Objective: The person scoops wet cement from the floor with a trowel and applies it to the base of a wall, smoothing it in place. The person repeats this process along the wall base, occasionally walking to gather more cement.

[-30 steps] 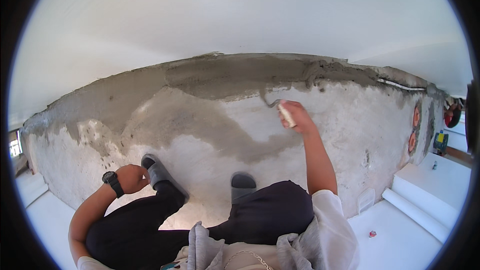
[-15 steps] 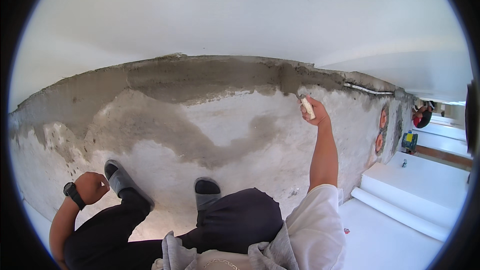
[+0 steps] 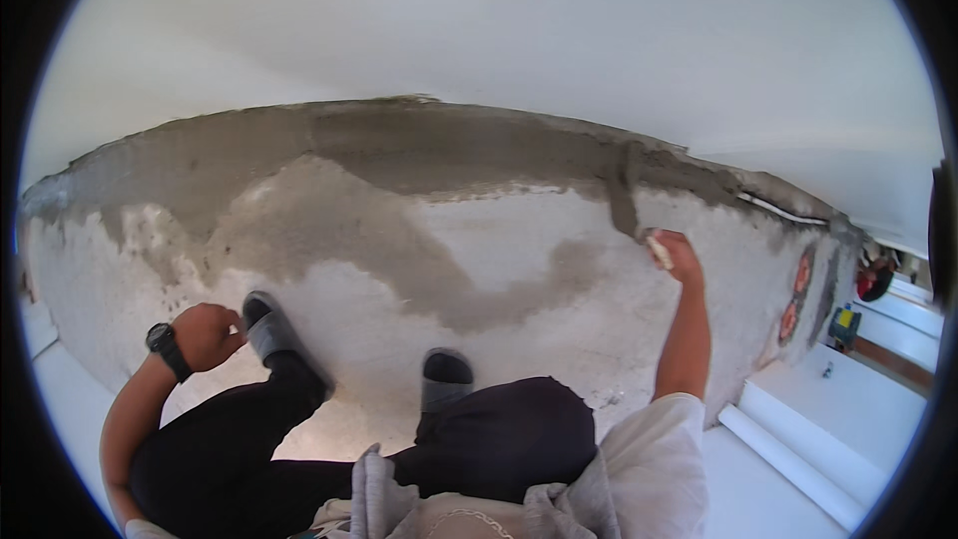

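Note:
In my right hand (image 3: pixel 681 256) I grip a brush (image 3: pixel 660 251) by its pale handle; its working end is small and dark. It is low at the floor, where a dark wet streak (image 3: pixel 624 202) runs from the wall base to it. A broad band of damp grey mortar (image 3: pixel 449 145) follows the foot of the white wall (image 3: pixel 479 20). My left hand (image 3: pixel 208 336), with a black watch (image 3: pixel 168 351) on its wrist, hangs beside my left slipper (image 3: pixel 284 334). Its fingers are curled in and nothing shows in them.
Rough concrete floor (image 3: pixel 499 230) with damp patches lies before my feet. At right are a white pipe (image 3: pixel 783 209), orange round pieces (image 3: pixel 794 299) in the floor, a blue-green container (image 3: pixel 844 324) and white sheeting (image 3: pixel 798 454). Another person (image 3: pixel 875 279) crouches at the far right.
My right hand has drawn the brush away from the wall, toward me, leaving a dark streak on the floor. The view has shifted slightly; my left hand stays curled.

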`<action>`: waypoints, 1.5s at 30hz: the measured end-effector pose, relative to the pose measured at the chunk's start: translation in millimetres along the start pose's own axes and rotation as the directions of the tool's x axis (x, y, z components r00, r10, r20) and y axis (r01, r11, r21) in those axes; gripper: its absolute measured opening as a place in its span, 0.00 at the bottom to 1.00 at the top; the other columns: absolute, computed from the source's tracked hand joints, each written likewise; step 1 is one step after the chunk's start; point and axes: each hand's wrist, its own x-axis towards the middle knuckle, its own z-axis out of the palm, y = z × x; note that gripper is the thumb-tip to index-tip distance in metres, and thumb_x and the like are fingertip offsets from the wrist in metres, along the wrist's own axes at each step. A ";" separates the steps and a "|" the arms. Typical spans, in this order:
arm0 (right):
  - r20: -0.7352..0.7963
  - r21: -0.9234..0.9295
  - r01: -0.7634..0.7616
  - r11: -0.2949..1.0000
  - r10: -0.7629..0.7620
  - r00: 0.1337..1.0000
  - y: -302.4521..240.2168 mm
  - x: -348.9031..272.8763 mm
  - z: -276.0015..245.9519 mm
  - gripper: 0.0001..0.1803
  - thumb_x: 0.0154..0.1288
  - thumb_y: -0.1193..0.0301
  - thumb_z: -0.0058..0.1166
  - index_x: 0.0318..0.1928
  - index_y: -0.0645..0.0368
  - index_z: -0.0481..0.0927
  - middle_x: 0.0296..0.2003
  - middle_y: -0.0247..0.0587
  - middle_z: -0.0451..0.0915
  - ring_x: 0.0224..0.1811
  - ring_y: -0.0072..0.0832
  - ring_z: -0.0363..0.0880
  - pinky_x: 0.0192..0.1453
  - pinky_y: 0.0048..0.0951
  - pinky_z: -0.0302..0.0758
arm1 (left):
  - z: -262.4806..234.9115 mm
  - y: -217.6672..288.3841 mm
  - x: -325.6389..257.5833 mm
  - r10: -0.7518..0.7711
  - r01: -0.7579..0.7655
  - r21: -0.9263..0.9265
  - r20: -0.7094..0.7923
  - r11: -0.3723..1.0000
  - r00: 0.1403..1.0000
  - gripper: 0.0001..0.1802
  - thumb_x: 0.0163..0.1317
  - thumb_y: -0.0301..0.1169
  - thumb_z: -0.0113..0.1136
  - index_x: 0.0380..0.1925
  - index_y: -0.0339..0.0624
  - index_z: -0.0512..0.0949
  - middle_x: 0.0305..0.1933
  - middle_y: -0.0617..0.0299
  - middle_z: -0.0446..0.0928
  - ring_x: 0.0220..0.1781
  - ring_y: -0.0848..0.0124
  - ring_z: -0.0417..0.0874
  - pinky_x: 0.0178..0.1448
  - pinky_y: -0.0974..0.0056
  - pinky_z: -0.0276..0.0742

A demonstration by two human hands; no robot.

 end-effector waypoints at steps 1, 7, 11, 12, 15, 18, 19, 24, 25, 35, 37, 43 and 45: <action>-0.055 -0.030 0.021 0.999 -0.022 0.998 -3.0 -2.2 -14.6 0.17 0.73 0.56 0.54 0.36 0.56 0.82 0.23 0.31 0.77 0.19 0.20 0.72 0.23 0.25 0.69 | 0.9 -1.7 -2.7 -0.016 0.015 0.049 0.011 0.999 1.000 0.09 0.58 0.36 0.65 0.33 0.44 0.85 0.29 0.48 0.83 0.36 0.48 0.85 0.43 0.48 0.80; 0.015 0.238 -0.008 0.971 0.005 1.000 -41.2 -11.1 30.5 0.17 0.73 0.54 0.54 0.44 0.55 0.79 0.23 0.32 0.75 0.17 0.20 0.72 0.16 0.22 0.67 | 6.6 -11.9 -11.2 -0.035 0.037 -0.042 0.044 0.998 0.998 0.10 0.62 0.37 0.62 0.36 0.45 0.85 0.34 0.50 0.84 0.40 0.50 0.85 0.46 0.51 0.80; 0.271 0.161 -0.036 0.986 -0.010 0.963 -77.6 -11.7 213.1 0.13 0.75 0.61 0.53 0.49 0.56 0.78 0.28 0.30 0.77 0.25 0.19 0.76 0.27 0.24 0.73 | 11.0 -6.8 -20.7 -0.114 0.113 0.016 0.101 0.994 0.988 0.10 0.63 0.38 0.61 0.36 0.44 0.84 0.36 0.50 0.84 0.42 0.50 0.85 0.48 0.51 0.80; 0.364 0.142 0.031 0.989 -0.081 0.928 -91.3 -12.7 261.9 0.10 0.74 0.64 0.54 0.47 0.57 0.78 0.28 0.30 0.77 0.24 0.20 0.75 0.27 0.25 0.73 | 13.0 -4.8 -22.8 -0.118 0.117 0.020 0.096 0.993 0.988 0.11 0.63 0.39 0.61 0.36 0.45 0.85 0.37 0.50 0.85 0.42 0.50 0.85 0.49 0.51 0.80; 0.476 0.025 0.145 0.989 -0.139 0.869 -148.7 -14.3 378.9 0.12 0.69 0.67 0.58 0.44 0.62 0.76 0.28 0.38 0.78 0.23 0.23 0.77 0.24 0.30 0.72 | 20.9 -1.7 -34.5 -0.147 0.144 0.034 0.077 0.989 0.986 0.11 0.64 0.39 0.61 0.36 0.45 0.85 0.37 0.49 0.85 0.43 0.50 0.85 0.49 0.51 0.80; 0.626 -0.113 0.026 0.993 0.051 0.778 -202.4 -14.3 446.3 0.14 0.68 0.65 0.60 0.45 0.63 0.76 0.26 0.42 0.79 0.20 0.28 0.78 0.20 0.34 0.71 | 29.7 -8.5 -49.3 -0.145 0.146 -0.047 0.029 0.988 0.989 0.12 0.64 0.40 0.60 0.37 0.45 0.85 0.38 0.48 0.85 0.43 0.50 0.85 0.49 0.51 0.80; 0.603 -0.117 -0.024 0.993 0.090 0.792 -213.3 -16.5 463.9 0.15 0.68 0.64 0.60 0.44 0.63 0.76 0.25 0.42 0.79 0.19 0.28 0.78 0.20 0.34 0.71 | 30.6 -15.1 -52.5 -0.148 0.149 -0.085 0.024 0.985 0.989 0.12 0.64 0.40 0.60 0.37 0.45 0.85 0.38 0.48 0.85 0.43 0.50 0.86 0.49 0.51 0.80; 0.495 -0.259 0.172 0.950 -0.022 0.868 -239.0 -25.4 529.6 0.19 0.69 0.58 0.59 0.41 0.65 0.78 0.25 0.44 0.81 0.21 0.31 0.81 0.21 0.36 0.74 | 49.2 -65.1 -60.6 -0.321 0.320 -0.027 -0.039 0.947 0.946 0.16 0.62 0.43 0.61 0.36 0.41 0.85 0.40 0.46 0.85 0.46 0.47 0.85 0.52 0.48 0.79; 0.502 -0.350 0.210 0.913 -0.007 0.865 -245.7 -21.4 539.4 0.21 0.68 0.57 0.58 0.40 0.66 0.79 0.26 0.46 0.82 0.21 0.33 0.82 0.23 0.37 0.76 | 54.7 -79.2 -57.0 -0.350 0.349 -0.053 -0.003 0.936 0.937 0.18 0.62 0.44 0.61 0.36 0.40 0.85 0.40 0.45 0.85 0.48 0.46 0.85 0.53 0.48 0.79; -0.043 -0.549 0.234 0.802 -0.307 0.951 -203.7 -41.8 634.7 0.29 0.70 0.51 0.52 0.43 0.71 0.80 0.39 0.64 0.84 0.46 0.56 0.83 0.52 0.49 0.77 | 135.1 -156.7 2.3 -0.015 0.373 -0.721 0.450 0.584 0.893 0.28 0.70 0.55 0.59 0.35 0.39 0.87 0.24 0.60 0.82 0.24 0.72 0.81 0.30 0.66 0.76; -0.101 -0.514 0.263 0.817 -0.362 0.927 -197.8 -41.2 647.1 0.29 0.69 0.50 0.54 0.39 0.71 0.78 0.34 0.63 0.83 0.42 0.56 0.84 0.48 0.50 0.77 | 130.9 -167.6 6.8 0.060 0.377 -0.746 0.485 0.548 0.872 0.29 0.69 0.57 0.59 0.33 0.39 0.86 0.24 0.60 0.82 0.24 0.72 0.80 0.29 0.66 0.75; -0.325 -0.429 0.200 0.881 -0.357 0.876 -209.4 -22.9 659.9 0.26 0.66 0.52 0.59 0.34 0.68 0.77 0.28 0.59 0.81 0.36 0.56 0.83 0.42 0.47 0.77 | -30.7 -215.2 8.8 -0.012 0.153 -0.779 0.184 0.608 0.983 0.27 0.71 0.54 0.59 0.30 0.39 0.86 0.17 0.70 0.72 0.20 0.79 0.70 0.26 0.70 0.64; -0.375 -0.351 0.213 0.912 -0.346 0.860 -214.1 -20.1 661.2 0.26 0.65 0.53 0.60 0.31 0.68 0.76 0.26 0.59 0.80 0.34 0.56 0.82 0.39 0.47 0.76 | -112.6 -213.4 -8.6 -0.037 0.000 -0.731 -0.035 0.683 0.999 0.26 0.71 0.51 0.60 0.26 0.39 0.84 0.16 0.71 0.70 0.20 0.81 0.69 0.25 0.69 0.62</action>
